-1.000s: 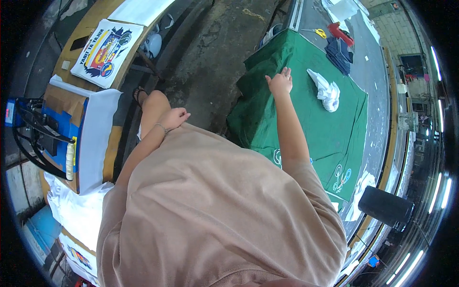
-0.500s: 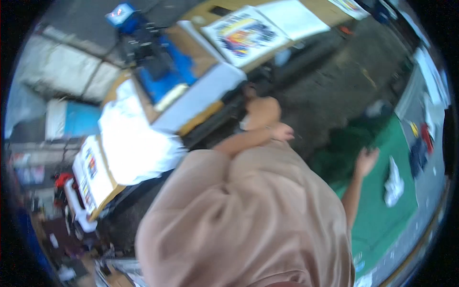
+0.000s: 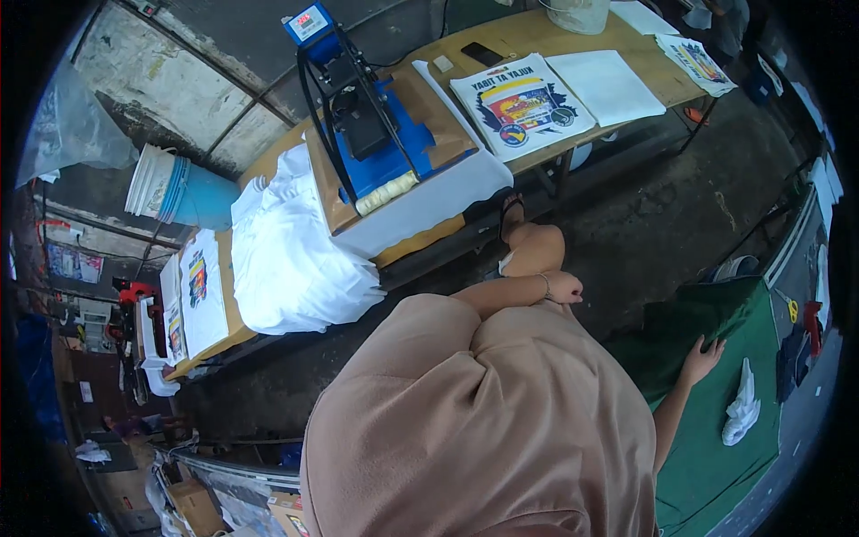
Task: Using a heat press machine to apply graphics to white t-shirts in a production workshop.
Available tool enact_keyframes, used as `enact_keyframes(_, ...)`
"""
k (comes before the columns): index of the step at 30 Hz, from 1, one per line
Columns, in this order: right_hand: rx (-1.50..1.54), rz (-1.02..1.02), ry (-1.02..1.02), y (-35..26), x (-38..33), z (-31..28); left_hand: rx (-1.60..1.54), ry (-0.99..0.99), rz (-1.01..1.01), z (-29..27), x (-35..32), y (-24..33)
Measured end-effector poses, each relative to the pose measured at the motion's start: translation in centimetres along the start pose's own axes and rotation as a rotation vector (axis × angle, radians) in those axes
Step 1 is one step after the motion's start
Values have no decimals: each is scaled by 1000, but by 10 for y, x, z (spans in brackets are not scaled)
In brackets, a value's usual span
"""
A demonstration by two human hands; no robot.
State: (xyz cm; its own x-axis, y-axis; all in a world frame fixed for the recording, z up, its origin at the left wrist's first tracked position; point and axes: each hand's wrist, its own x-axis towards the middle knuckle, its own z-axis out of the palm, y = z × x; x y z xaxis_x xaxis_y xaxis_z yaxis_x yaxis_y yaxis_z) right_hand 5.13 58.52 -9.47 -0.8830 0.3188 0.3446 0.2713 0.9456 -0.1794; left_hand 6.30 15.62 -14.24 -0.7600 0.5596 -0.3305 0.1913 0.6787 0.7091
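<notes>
My left hand, with a bracelet at the wrist, rests by the hem of my tan shorts over my bare leg. Its fingers are curled in, and nothing shows in them. On the right, my right hand touches a green cloth with its fingers apart; it holds nothing. A crumpled white cloth lies on the green close to that hand. Yellow-handled scissors and a red tool lie farther right.
A long wooden table carries a blue heat press, a pile of white fabric, printed sheets and a phone. Blue and white buckets stand behind it. Cardboard boxes are at the lower left.
The view has swung and sharpened, so the table sits lower and farther right. My right hand has come down onto the green cloth; my left hand stays over my leg.
</notes>
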Motion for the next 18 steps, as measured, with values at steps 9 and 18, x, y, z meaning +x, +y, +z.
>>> enact_keyframes(9,17,17,1,-4,-1,-6,5,23,27,-2,-3,1)
enact_keyframes(18,-62,101,216,-30,-8,-21,570,476,111,-12,-16,7)
